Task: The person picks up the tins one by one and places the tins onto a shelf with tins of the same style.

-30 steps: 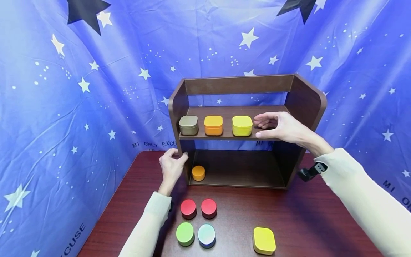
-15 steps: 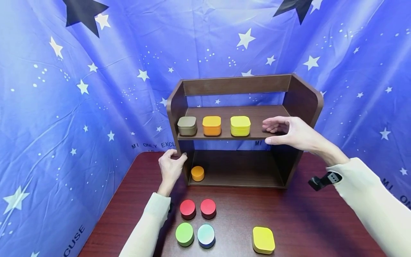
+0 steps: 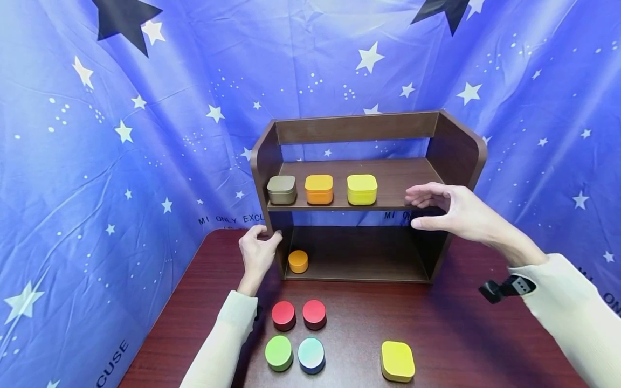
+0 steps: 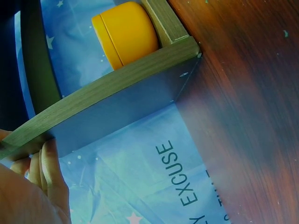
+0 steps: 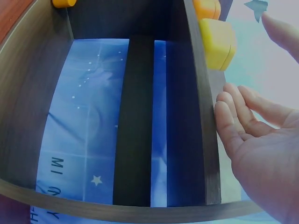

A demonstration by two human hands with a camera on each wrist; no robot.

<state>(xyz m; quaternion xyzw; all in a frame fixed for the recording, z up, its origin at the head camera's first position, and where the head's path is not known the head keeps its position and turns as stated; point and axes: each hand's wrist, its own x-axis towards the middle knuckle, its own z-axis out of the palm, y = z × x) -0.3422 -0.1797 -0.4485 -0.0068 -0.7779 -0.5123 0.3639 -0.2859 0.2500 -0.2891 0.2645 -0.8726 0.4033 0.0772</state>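
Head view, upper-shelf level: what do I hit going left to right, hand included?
Olive tin → orange tin → yellow tin → right hand.

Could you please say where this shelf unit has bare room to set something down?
The lower shelf is bare right of the round orange tin; the upper shelf, between its yellow box and the right hand. Upper front left is crowded with three boxes.

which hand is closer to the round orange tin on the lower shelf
Left. The left hand grips the left side panel, beside the round orange tin; the right hand is higher, near the upper shelf's right end.
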